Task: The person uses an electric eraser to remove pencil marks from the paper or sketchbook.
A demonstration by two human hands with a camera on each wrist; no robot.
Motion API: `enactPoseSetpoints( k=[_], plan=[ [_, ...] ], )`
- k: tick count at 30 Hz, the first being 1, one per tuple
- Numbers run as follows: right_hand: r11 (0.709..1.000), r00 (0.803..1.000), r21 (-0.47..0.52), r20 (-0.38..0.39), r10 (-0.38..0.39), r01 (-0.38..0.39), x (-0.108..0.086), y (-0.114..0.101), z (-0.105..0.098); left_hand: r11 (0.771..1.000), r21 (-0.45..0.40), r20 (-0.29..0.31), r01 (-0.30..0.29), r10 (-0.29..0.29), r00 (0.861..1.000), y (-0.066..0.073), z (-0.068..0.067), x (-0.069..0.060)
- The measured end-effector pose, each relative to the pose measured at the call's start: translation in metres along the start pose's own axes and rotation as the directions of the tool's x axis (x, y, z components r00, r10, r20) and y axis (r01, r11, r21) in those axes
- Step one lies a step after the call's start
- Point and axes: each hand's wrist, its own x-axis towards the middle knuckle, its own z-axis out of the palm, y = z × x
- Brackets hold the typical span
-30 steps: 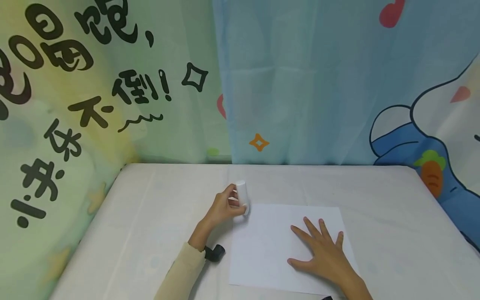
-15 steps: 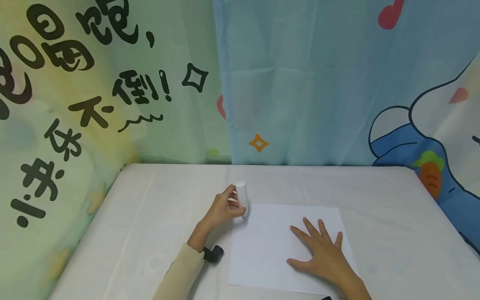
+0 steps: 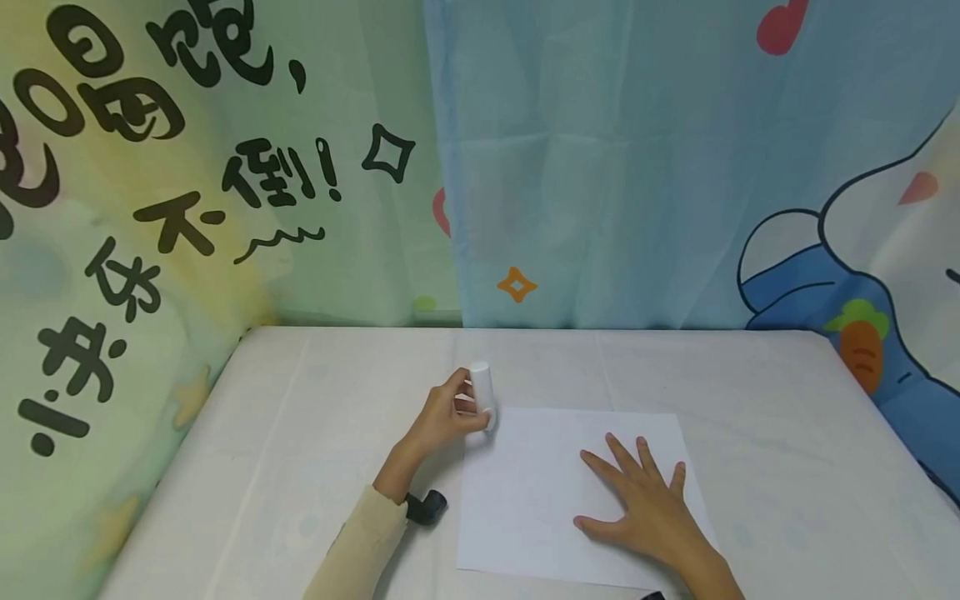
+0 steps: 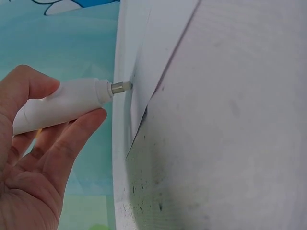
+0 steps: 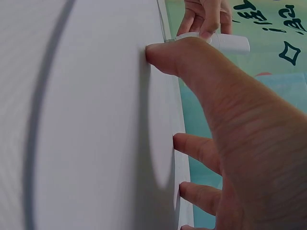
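Note:
A white electric eraser (image 3: 482, 383) stands almost upright at the paper's far left corner. My left hand (image 3: 441, 418) grips its body between curled fingers and thumb. In the left wrist view, a short metal collar with a pale tip (image 4: 127, 86) sticks out of the eraser's end and meets or nearly meets the paper; contact is hard to tell. The blank white sheet of paper (image 3: 525, 508) lies under my right hand (image 3: 647, 510). That hand rests on the sheet's right half, its fingers spread.
A white cloth covers the table (image 3: 315, 433). Behind it hangs a printed curtain (image 3: 585, 183) along the table's far edge. A black wrist camera (image 3: 427, 508) sits on the left wrist, below the hand.

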Motion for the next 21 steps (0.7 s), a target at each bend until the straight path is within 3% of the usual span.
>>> enactPoseSetpoints(
  k=[21],
  plan=[
    [1.000,1.000,-0.001,0.002,0.004,-0.004,-0.0001,0.0000,0.0003,1.000,-0.001,0.029,0.003,-0.003,1.000,0.0015,-0.0008,-0.0018]
  ],
)
